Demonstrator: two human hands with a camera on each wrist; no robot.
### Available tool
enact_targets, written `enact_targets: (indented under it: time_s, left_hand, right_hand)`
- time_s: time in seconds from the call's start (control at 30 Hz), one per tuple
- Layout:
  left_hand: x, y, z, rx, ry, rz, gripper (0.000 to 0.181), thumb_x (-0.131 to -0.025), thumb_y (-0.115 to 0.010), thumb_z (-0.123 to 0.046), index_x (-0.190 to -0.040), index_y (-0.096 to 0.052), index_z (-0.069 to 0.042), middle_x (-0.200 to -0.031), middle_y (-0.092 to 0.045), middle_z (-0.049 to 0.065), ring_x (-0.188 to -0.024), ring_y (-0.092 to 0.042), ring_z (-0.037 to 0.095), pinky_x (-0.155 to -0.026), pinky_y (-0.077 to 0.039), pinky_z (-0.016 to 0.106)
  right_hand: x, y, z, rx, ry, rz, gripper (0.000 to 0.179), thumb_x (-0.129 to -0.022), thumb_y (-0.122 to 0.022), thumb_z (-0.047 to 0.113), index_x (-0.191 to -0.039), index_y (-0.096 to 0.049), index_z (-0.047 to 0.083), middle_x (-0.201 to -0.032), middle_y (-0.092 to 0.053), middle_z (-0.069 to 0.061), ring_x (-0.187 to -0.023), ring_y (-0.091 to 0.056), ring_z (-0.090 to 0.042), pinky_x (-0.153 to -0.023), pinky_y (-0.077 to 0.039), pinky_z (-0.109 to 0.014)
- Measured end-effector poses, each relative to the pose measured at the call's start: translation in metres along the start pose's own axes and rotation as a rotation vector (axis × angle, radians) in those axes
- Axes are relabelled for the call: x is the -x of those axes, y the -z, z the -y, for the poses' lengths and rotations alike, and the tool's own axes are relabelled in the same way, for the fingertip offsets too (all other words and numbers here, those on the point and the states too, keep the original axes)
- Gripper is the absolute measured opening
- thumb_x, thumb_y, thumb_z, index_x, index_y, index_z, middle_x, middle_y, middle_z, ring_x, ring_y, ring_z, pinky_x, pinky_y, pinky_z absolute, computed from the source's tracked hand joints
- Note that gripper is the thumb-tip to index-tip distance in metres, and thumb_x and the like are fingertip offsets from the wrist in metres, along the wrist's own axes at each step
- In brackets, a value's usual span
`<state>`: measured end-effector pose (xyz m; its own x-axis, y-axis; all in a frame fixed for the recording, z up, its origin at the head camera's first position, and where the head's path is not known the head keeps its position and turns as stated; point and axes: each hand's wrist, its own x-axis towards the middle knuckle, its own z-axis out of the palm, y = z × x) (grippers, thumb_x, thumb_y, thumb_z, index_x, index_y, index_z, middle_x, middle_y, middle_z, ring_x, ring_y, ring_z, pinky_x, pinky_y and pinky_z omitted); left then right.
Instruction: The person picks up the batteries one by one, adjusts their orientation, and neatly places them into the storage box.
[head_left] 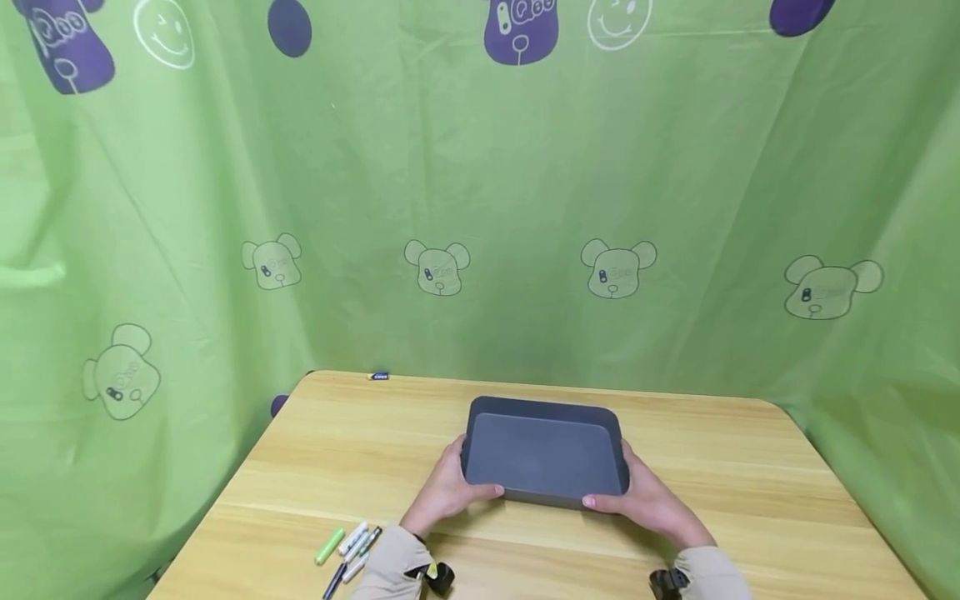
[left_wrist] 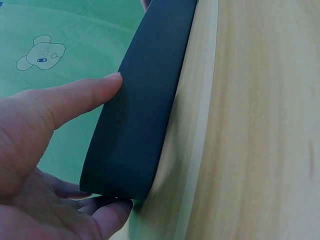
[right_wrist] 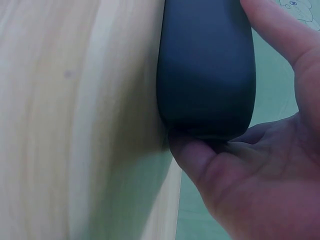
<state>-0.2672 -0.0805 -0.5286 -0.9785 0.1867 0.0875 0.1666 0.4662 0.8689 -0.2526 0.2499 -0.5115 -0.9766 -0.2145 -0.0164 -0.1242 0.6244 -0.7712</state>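
A dark grey rectangular tray (head_left: 543, 454) with raised walls and rounded corners is held between both hands near the middle of the table. The left hand (head_left: 450, 492) grips its left end, thumb along the near wall and fingers round the side. At the right end, the right hand (head_left: 648, 498) grips in the same way. In the left wrist view, the thumb presses the outer wall of the tray (left_wrist: 142, 100) while other fingers curl at its corner. The right wrist view has fingers tucked against the tray's end (right_wrist: 207, 75). No contents are visible inside.
On the wooden table (head_left: 750, 475), left of the left forearm, lie a green marker (head_left: 330, 547) and several white and dark pens (head_left: 354, 540). A small blue-and-yellow item (head_left: 378, 377) sits at the back edge. A green curtain (head_left: 525, 183) hangs behind and at both sides.
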Motion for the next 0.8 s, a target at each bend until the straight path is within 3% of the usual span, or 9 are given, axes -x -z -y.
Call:
enact_targets:
  time_s: [0.17,0.37,0.57,0.8]
  left_hand:
    - [0.0011,0.0001,-0.0027,-0.005,-0.001,0.001,0.114,-0.07,-0.094,-0.025,-0.157,-0.029,0.007,-0.154,-0.043,0.033,-0.139,-0.048,0.05,-0.118,-0.035,0.065]
    - [0.0032,0.0014,-0.0062,-0.016,0.04,-0.003,0.117,-0.07,-0.095,-0.028,-0.158,-0.026,0.008,-0.157,-0.038,0.035,-0.142,-0.045,0.052,-0.119,-0.033,0.066]
    - [0.0031,0.0009,-0.0069,-0.023,0.023,-0.003,0.115,-0.07,-0.094,-0.026,-0.156,-0.027,0.01,-0.155,-0.04,0.036,-0.14,-0.046,0.053,-0.118,-0.034,0.067]
    - [0.0049,0.0012,-0.0063,-0.04,0.063,-0.004,0.118,-0.07,-0.094,-0.029,-0.157,-0.025,0.01,-0.158,-0.036,0.036,-0.143,-0.042,0.054,-0.118,-0.033,0.067]
  right_hand:
    - [0.0009,0.0007,0.0007,0.004,-0.01,0.003,0.132,-0.077,-0.09,0.037,-0.162,0.001,-0.006,-0.165,-0.019,-0.037,-0.152,-0.023,-0.056,-0.121,-0.023,-0.069]
    - [0.0014,0.0009,0.0008,0.012,-0.008,0.007,0.132,-0.078,-0.09,0.038,-0.162,0.002,-0.006,-0.166,-0.016,-0.036,-0.153,-0.021,-0.056,-0.121,-0.022,-0.069]
    - [0.0015,0.0018,-0.0013,0.005,0.034,-0.022,0.13,-0.077,-0.09,0.037,-0.162,-0.003,-0.007,-0.164,-0.024,-0.037,-0.15,-0.028,-0.056,-0.12,-0.025,-0.069]
    - [0.0016,0.0007,-0.001,0.001,0.045,-0.027,0.13,-0.076,-0.091,0.037,-0.162,-0.004,-0.008,-0.163,-0.025,-0.037,-0.15,-0.03,-0.056,-0.12,-0.026,-0.069]
